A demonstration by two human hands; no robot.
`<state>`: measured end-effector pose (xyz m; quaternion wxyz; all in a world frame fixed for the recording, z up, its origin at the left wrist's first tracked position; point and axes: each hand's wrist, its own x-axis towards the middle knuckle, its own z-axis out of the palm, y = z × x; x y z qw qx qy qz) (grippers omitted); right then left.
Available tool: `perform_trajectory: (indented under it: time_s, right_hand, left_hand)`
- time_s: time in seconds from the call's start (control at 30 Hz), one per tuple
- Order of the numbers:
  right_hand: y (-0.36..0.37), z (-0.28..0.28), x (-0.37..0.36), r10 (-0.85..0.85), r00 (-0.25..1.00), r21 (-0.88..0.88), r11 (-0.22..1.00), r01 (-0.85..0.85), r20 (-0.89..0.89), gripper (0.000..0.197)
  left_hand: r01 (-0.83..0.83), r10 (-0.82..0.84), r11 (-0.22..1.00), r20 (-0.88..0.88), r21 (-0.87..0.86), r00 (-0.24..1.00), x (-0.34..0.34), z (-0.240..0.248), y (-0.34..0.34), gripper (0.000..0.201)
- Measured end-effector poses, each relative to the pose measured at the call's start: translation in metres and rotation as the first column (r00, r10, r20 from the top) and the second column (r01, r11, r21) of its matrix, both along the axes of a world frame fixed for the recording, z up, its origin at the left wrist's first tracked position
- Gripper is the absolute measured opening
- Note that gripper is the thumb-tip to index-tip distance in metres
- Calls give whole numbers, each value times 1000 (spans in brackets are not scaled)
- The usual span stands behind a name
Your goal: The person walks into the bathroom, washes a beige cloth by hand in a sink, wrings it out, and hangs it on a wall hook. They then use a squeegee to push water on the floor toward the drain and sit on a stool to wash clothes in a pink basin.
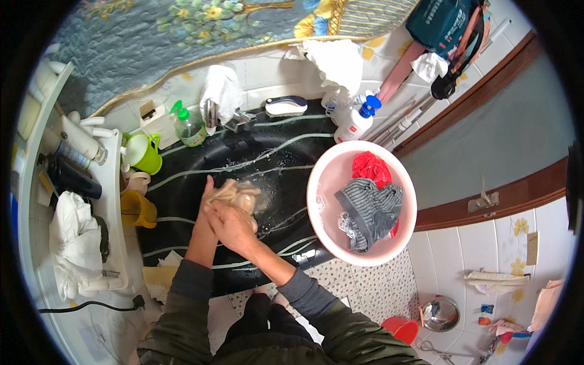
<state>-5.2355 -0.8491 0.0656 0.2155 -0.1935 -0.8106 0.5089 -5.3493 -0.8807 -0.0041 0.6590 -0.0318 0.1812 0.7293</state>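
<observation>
Biggest thing here is the black sink (286, 201) with pale wavy lines running across it and wet splashes in the bowl. On the left there's a long white shelf (115, 207) loaded with bottles, tubes and white cloth. The pink basin (365, 261) sits by the right edge of the sink, with suds inside plus a grey striped garment (367, 207) and, at the far side, a smaller red bundle (371, 168).

Next up, the 2 hands, together over the left half of the bowl. The right hand (234, 225) is on top, knuckles up, fingers bent in and closed on a wet tan cloth (229, 192). The left hand (205, 222) is up against it, 1 finger sticking out straight along the cloth; the rest is tucked behind the right, so I can't tell how far it's closed. The cloth is bunched between them, with its loose end poking out past the fingers over the bowl.

Smaller stuff around the rim: a white bottle (353, 126) with a blue pump near the basin, a see-through bottle (193, 132) with a green pump at the back left, a green mug (143, 154), a yellow cup (139, 210), and a dark-backed brush (286, 107) with white bristles along the back edge.
</observation>
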Motion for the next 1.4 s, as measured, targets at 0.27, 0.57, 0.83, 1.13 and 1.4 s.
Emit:
perform_trajectory:
  time_s: [0.27, 0.57, 0.83, 1.13, 1.4]
  right_hand:
    - [26, -70, -48, -416, 893, 157, 907, 392, 170, 32]
    - [89, -141, -34, -493, 812, 138, 869, 474, 313, 40]
    - [82, -164, -36, -221, 783, 188, 973, 135, 581, 28]
    - [40, -143, -7, -103, 583, 394, 829, -397, 806, 34]
    - [29, -159, -7, -145, 568, 385, 862, -329, 810, 58]
  left_hand:
    - [-261, 255, 932, -58, -251, 965, -5, -65, -8, 45]
    - [-598, 336, 660, -533, -456, 777, 16, 3, -24, 35]
    - [-635, 356, 599, -549, -487, 756, 9, -2, -49, 35]
    - [-666, 350, 542, -584, -512, 733, 13, 0, -58, 39]
    - [-663, 376, 572, -564, -482, 735, 7, -11, -70, 43]
